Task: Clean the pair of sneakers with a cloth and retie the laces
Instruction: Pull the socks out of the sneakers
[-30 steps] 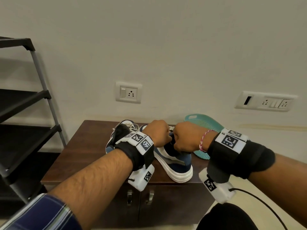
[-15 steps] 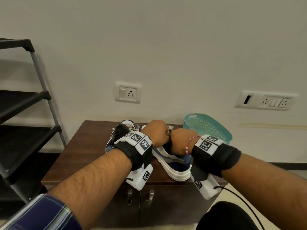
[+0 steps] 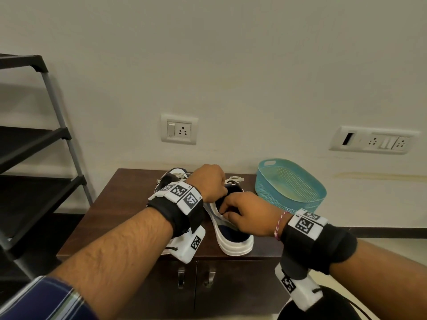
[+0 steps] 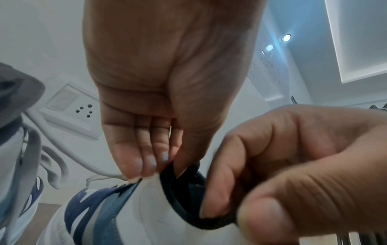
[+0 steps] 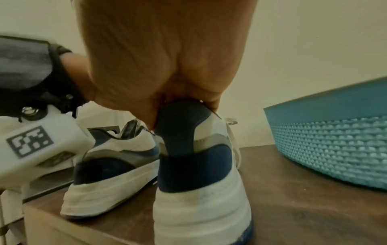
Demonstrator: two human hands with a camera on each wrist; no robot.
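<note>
Sneakers, white and navy with thick white soles, side by side on dark brown wooden desk (image 3: 108,204). Right sneaker (image 5: 201,165) pinched at navy heel collar by right hand (image 3: 248,215), fingers curled over rim. Left hand (image 3: 209,182) pinching same shoe's collar edge near white laces (image 4: 62,155). Left sneaker (image 5: 113,167) just beside. Teal perforated plastic basket (image 3: 298,199) near, rightward.

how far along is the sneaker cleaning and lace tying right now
No cloth shows, so cleaning can't be judged. In hand: the right hand grips the near sneaker's heel collar, and the left hand pinches its side by the lace. Left: the laces on both sneakers, including the far sneaker, lie loose.
</note>
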